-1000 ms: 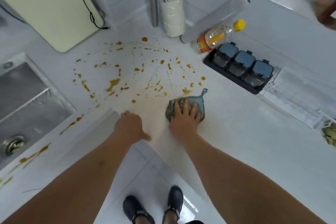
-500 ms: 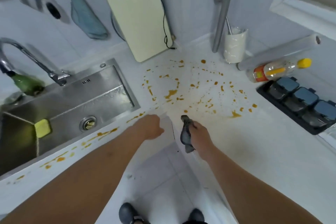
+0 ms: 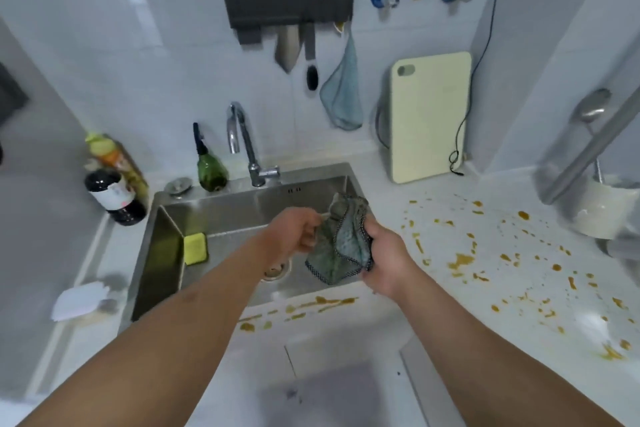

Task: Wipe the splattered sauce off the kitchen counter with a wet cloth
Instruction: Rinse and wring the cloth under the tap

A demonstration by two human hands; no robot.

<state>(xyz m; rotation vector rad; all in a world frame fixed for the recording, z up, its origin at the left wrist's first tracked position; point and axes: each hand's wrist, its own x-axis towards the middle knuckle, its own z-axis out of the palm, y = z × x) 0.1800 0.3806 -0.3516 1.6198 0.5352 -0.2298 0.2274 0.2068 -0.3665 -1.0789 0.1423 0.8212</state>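
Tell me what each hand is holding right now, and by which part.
Both hold the grey-green cloth over the sink. The right hand grips its right side, bunched; the left hand pinches its left edge.

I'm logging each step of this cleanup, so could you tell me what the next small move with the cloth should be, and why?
Probably reach the left hand to the faucet lever and run water over the cloth. Both hands hold the cloth above the sink, the right hand gripping one side, no water is flowing, and sauce splatter covers the counter.
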